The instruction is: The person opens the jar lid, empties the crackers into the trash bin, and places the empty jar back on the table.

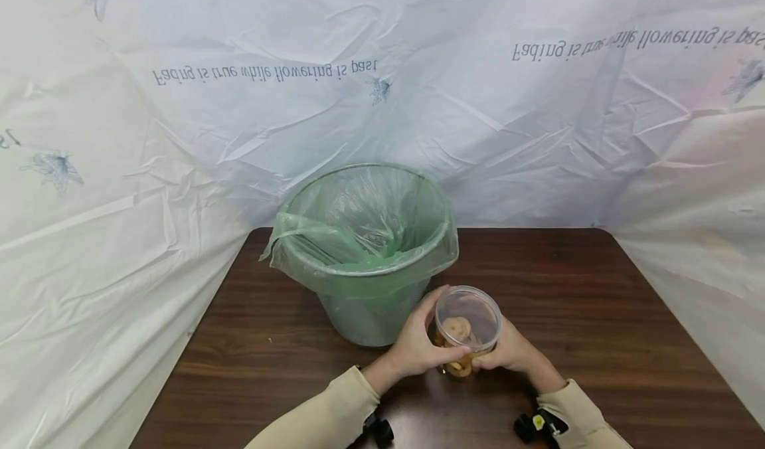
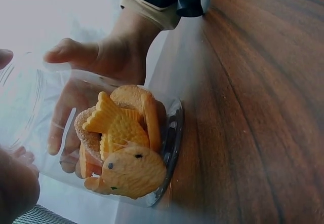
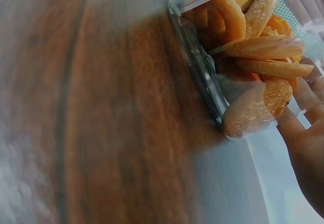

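Observation:
A clear plastic jar (image 1: 469, 316) with several biscuits in its lower part is held between both hands. Its round rim faces up toward the head camera. From the left, my left hand (image 1: 415, 339) grips the jar's wall, thumb across the near side. My right hand (image 1: 510, 349) holds the opposite side, its thumb near the front. Through the wall in the left wrist view show a yellow fish-shaped biscuit (image 2: 119, 125) and a pale round-ended biscuit (image 2: 134, 171). The right wrist view shows more biscuits (image 3: 268, 49). Whether the jar's base touches the table I cannot tell.
A mesh bin (image 1: 364, 316) lined with a green plastic bag (image 1: 299, 273) stands just left of and behind the jar. Dark wood-grain table (image 1: 597, 303) extends to the right. White printed sheeting (image 1: 478, 137) hangs behind and along both sides.

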A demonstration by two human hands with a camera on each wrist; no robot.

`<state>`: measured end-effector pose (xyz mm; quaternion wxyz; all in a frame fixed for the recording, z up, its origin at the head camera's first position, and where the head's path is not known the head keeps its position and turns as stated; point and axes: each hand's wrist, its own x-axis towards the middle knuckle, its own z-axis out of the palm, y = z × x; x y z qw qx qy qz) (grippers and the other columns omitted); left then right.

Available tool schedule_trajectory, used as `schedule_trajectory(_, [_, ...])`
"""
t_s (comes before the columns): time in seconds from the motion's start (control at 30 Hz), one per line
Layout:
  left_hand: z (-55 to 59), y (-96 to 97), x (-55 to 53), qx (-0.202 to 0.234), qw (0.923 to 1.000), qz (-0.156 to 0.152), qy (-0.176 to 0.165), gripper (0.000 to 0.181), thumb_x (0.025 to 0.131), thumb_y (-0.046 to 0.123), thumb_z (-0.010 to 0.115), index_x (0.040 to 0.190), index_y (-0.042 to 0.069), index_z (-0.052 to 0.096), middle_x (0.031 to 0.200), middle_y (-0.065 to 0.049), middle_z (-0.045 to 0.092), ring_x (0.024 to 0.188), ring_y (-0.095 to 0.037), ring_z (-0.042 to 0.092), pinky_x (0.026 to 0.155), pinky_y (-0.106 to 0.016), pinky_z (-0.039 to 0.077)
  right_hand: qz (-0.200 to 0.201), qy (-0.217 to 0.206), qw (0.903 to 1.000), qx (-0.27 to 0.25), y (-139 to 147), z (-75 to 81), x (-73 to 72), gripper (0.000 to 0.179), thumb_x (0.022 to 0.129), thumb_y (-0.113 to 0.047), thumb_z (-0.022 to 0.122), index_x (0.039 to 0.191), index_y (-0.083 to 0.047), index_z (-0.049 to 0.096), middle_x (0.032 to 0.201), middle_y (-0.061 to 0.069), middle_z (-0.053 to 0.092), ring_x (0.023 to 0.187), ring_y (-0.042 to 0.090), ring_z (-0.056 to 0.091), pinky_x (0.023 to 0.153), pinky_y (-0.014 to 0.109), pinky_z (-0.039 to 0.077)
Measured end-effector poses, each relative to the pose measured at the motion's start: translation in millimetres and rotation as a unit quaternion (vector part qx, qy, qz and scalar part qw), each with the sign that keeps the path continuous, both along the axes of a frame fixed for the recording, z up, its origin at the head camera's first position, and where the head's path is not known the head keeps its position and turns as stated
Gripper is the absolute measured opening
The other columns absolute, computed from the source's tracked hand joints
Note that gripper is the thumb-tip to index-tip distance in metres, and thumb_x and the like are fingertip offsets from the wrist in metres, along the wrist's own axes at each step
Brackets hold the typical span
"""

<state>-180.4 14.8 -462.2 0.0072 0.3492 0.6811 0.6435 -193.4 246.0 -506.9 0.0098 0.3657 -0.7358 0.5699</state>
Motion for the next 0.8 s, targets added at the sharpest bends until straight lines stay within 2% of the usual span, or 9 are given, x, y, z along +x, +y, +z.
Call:
schedule_trajectory(0.2, [1.4,2.4,0.8,0.013,0.9998,0.014,0.011,0.093,0.070,0.001,0.083,0.148,0.001,0.032,0.142,-0.024,0.044,0.126,-0.045,0.046,0.109,-0.039,0.038,-0.002,0.004,1.0000,0.000,-1.2,1.6,-0.6,0.100,0.062,-0.012,0.091,0.143,0.002,0.035,0.126,0.031,0.051,0.116,0.015,0.055,0.099,0.022,0.043])
schedule_trajectory(0.4, [1.7,3.0,1.8,0.012,0.9992,0.032,0.017,0.088,0.072,0.006,0.083,0.146,0.005,0.036,0.140,-0.019,0.047,0.127,-0.041,0.047,0.107,-0.046,0.039,0.004,0.000,1.0000,0.000,-2.0,2.9,-1.4,0.098,0.063,-0.012,0.090,0.143,0.003,0.035,0.125,0.033,0.051,0.115,0.015,0.056,0.098,0.024,0.044])
schedule_trajectory(0.63, [-0.9,3.9,2.1,0.007,0.9972,0.055,0.050,0.089,0.071,0.009,0.085,0.146,0.007,0.037,0.136,-0.017,0.053,0.122,-0.039,0.053,0.104,-0.042,0.043,0.017,0.001,0.9998,-0.006,-1.9,1.5,-2.8,0.099,0.061,-0.005,0.088,0.143,0.004,0.034,0.126,0.035,0.050,0.116,0.018,0.056,0.099,0.025,0.044])
schedule_trajectory(0.8, [-1.8,4.3,8.0,-0.023,0.9938,0.094,0.055,0.091,0.071,0.017,0.086,0.147,0.012,0.036,0.137,-0.014,0.054,0.120,-0.035,0.055,0.102,-0.039,0.045,0.001,0.007,1.0000,0.002,-1.0,-0.2,-1.4,0.099,0.062,-0.012,0.090,0.143,0.001,0.036,0.127,0.030,0.052,0.116,0.018,0.055,0.099,0.023,0.042])
